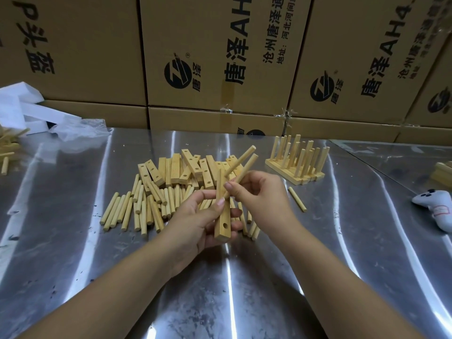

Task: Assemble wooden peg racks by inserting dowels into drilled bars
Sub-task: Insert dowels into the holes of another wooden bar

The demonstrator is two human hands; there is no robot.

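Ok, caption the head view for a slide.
Left hand holds a drilled bar; right hand holds two dowels above the parts pile.

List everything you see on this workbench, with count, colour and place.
drilled bar: one, pale wood, in left hand.
held dowels: two, pale wood, in right hand.
loose dowels: many, pale wood, table centre.
loose bars: many, pale wood, behind loose dowels.
finished racks: several, pale wood, right rear.
controller-shaped thing: one, white, table's right edge.
cardboard boxes: several, brown, behind table.
table: one, shiny metal, beneath everything.
left hand: one, grips drilled bar.
right hand: one, pinches held dowels.
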